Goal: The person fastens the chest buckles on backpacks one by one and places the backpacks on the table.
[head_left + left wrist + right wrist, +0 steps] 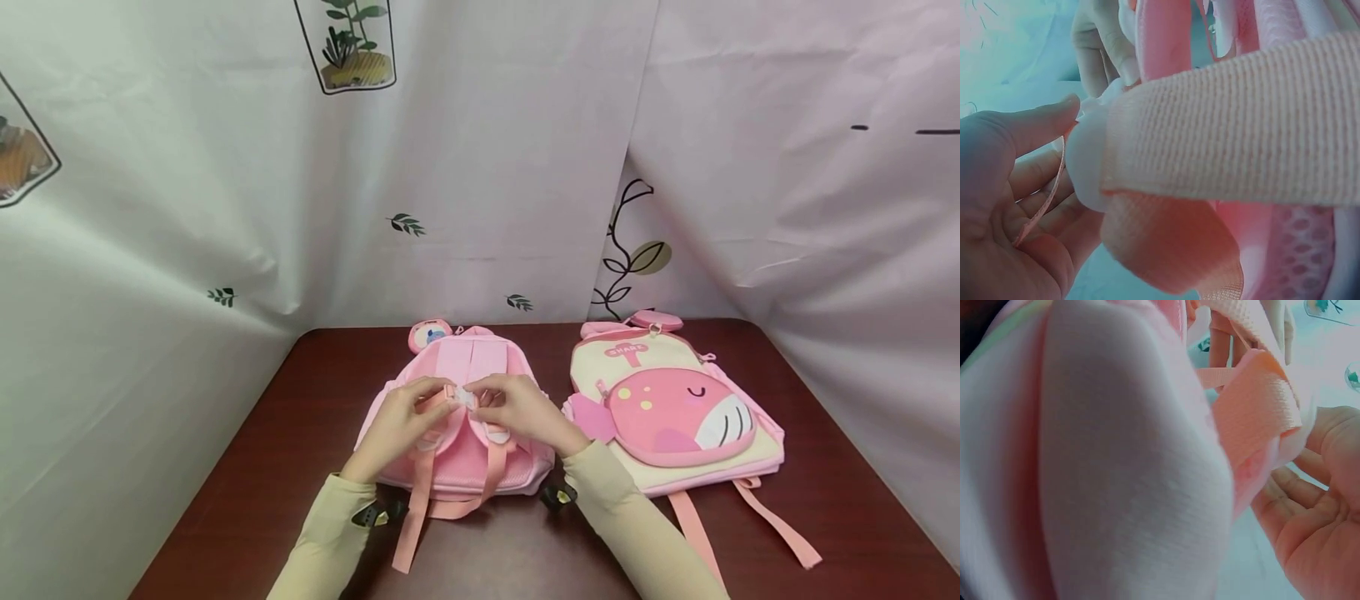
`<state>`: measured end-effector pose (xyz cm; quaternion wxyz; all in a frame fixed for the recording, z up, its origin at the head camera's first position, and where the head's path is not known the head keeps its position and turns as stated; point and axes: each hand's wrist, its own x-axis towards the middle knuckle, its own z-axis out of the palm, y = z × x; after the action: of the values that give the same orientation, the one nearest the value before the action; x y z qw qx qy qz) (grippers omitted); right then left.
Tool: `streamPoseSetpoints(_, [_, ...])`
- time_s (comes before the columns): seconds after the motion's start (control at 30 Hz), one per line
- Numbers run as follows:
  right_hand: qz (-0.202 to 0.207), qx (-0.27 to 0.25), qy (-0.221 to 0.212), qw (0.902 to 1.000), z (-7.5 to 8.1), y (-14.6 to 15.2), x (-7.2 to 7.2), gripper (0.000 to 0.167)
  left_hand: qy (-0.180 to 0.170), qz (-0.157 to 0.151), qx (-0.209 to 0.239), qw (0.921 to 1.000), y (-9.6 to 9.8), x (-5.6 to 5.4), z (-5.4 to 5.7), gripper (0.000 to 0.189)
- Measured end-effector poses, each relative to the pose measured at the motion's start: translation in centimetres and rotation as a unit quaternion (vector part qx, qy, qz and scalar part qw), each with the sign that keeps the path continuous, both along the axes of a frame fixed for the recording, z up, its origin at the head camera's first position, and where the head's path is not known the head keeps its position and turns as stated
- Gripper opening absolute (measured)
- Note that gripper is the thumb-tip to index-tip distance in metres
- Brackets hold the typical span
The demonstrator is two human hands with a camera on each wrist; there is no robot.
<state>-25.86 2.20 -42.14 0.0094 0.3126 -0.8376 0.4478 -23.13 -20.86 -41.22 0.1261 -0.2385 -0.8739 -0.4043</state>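
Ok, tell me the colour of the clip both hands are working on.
White. The clip sits on pink webbing between left hand and right hand; the head view shows it best.

Buckle [466,398] (mostly behind fingers) hidden

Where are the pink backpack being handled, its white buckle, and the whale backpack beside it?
pink backpack [457,467], head view, on its lower back panel.
white buckle [465,398], head view, on the clip between the fingertips.
whale backpack [675,412], head view, on the whale pocket.
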Motion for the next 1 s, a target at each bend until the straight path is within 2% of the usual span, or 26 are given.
streamPoseSetpoints(0.17, [-0.010, -0.030, 0.002, 0.9995, -0.01, 0.13, -0.14, 0.029, 0.000, 0.001, 0.012, 0.9999, -0.14, -0.13, -0.07, 0.030])
streamPoseSetpoints(0.47, [-0.002, -0.065, 0.037, 0.9972, -0.49, 0.27, -0.49, 0.027, -0.024, 0.010, 0.030, 0.9992, -0.26, -0.26, -0.25, 0.033])
streamPoseSetpoints(1.0, [0.013, -0.070, 0.045, 0.9965, -0.49, 0.33, -0.49, 0.026, -0.038, -0.009, 0.046, 0.9982, 0.09, -0.24, -0.51, 0.033])
